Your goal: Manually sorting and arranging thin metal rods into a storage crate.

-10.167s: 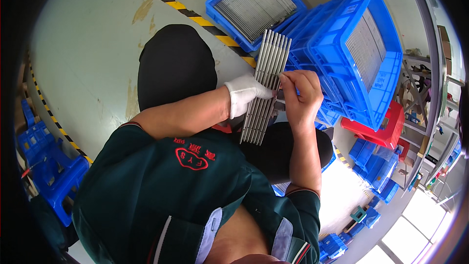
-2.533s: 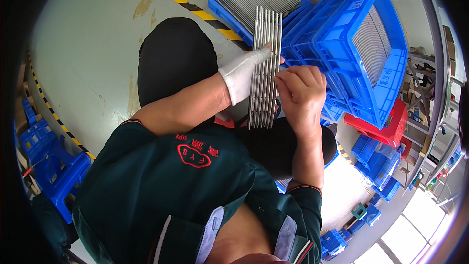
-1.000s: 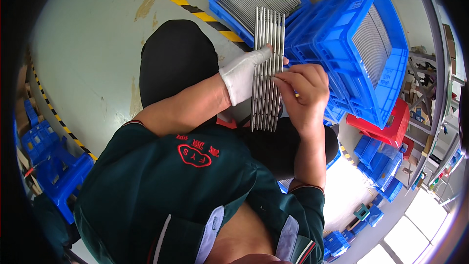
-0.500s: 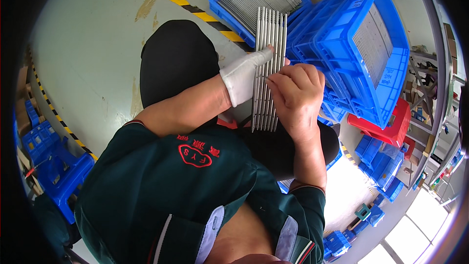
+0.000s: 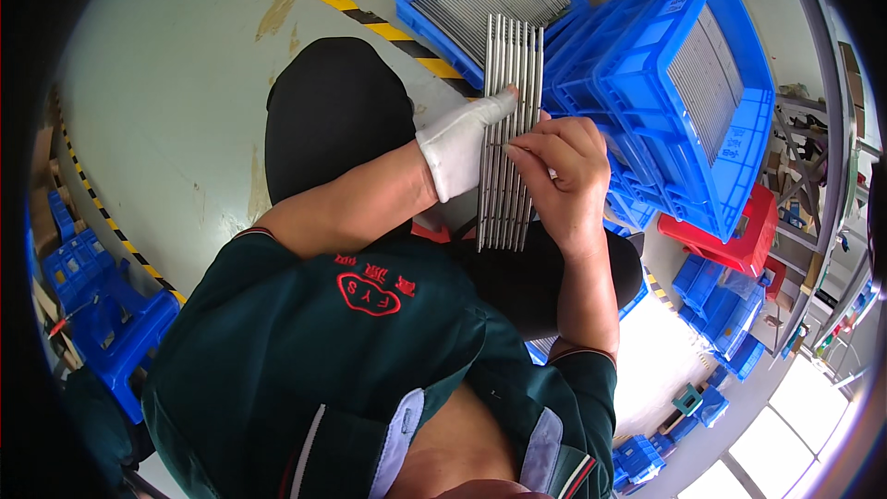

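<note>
A flat row of several thin silver metal rods (image 5: 504,199) lies across the white-gloved palm of my left hand (image 5: 459,143). The thumb, its bare tip showing, presses over the top of the row, while the other fingers are mostly hidden beneath. My bare right hand (image 5: 568,176) is at the row's right side, thumb and forefinger pinched together over the rods near their middle. Whatever sits between those fingertips is too small to make out. Small dark marks or gaps show along the rods.
Beyond my hands, a blue crate (image 5: 407,5) holds more rods in rows. To the right, stacked blue crates (image 5: 637,65), the top one tilted and filled with rods, rest by a red stool (image 5: 711,245). A blue stool (image 5: 120,333) stands at left. Yellow-black tape (image 5: 342,3) crosses the floor.
My right hand has shifted slightly and its fingers have turned, the thumb and forefinger still meeting over the rods. The left hand and the row of rods stay almost where they were.
</note>
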Available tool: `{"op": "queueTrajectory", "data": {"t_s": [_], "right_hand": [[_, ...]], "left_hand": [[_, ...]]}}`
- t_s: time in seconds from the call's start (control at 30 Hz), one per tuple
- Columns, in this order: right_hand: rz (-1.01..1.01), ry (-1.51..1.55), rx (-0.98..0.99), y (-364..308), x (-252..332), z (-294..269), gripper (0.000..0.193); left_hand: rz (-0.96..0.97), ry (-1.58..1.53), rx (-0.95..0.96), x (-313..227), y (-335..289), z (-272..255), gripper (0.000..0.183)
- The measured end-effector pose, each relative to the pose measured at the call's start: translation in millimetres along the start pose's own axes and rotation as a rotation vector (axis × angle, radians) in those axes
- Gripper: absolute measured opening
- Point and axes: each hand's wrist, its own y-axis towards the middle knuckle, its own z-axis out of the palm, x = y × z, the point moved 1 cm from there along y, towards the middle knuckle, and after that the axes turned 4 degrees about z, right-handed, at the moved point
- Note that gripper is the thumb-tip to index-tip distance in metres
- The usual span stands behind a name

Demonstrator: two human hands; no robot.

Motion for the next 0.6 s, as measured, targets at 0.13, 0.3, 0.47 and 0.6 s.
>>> {"op": "queueTrajectory", "data": {"t_s": [0.13, 0.3, 0.47, 0.6], "right_hand": [[-0.075, -0.136, -0.007, 1.2, 7.4, -2.6, 0.012], [-0.087, -0.124, 0.002, 3.2, 8.0, -2.1, 0.013], [-0.090, -0.152, 0.028, 3.0, 11.2, -2.8, 0.014], [-0.104, -0.168, 0.025, 1.0, 9.7, 4.4, 0.013]], "left_hand": [[0.000, -0.016, -0.006, 0.5, 1.1, -4.4, 0.037], [-0.003, 0.008, 0.022, -0.2, 1.7, -5.8, 0.034], [0.013, 0.040, 0.003, 2.0, 2.7, -8.4, 0.031], [-0.006, -0.031, 0.026, 3.2, 2.7, -7.4, 0.030]]}}
